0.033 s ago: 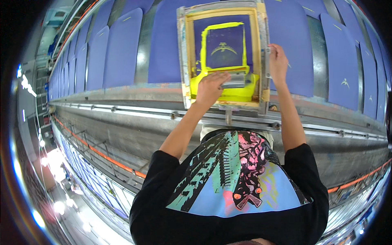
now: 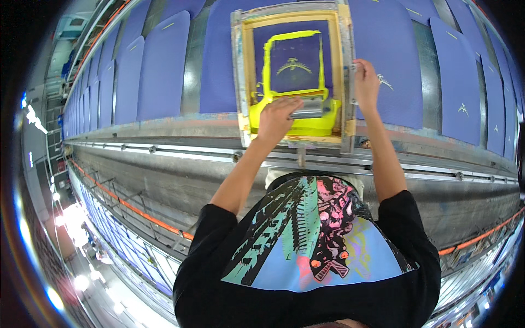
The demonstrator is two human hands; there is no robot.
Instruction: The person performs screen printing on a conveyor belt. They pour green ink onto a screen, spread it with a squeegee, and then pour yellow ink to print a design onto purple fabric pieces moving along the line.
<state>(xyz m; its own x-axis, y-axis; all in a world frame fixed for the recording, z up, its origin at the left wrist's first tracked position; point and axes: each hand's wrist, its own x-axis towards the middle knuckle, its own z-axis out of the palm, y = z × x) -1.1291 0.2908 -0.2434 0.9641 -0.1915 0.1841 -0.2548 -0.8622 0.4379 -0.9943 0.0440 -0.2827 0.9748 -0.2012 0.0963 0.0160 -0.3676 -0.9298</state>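
Note:
A screen-printing frame [image 2: 346,49] lies over the purple fabric, its mesh showing a small arched design [image 2: 293,66]. Bright yellow ink [image 2: 314,130] pools at the near end and outlines a rectangle farther up. My left hand [image 2: 279,117] is closed over the left part of a grey squeegee [image 2: 310,107], which stands in the ink inside the frame; its fingers partly cover the tool. At the frame's right outer edge, my right hand [image 2: 367,85] is closed around the side rail, its fingertips partly hidden.
Purple fabric panels [image 2: 167,68] lie in a row along the long table on both sides. A panel to the right bears a pale printed motif [image 2: 386,82]. A metal rail [image 2: 213,156] runs along the near table edge, between it and my body.
The frame has shifted slightly left, with the squeegee and both my hands moving along. More of the printed motif beside my right hand now shows.

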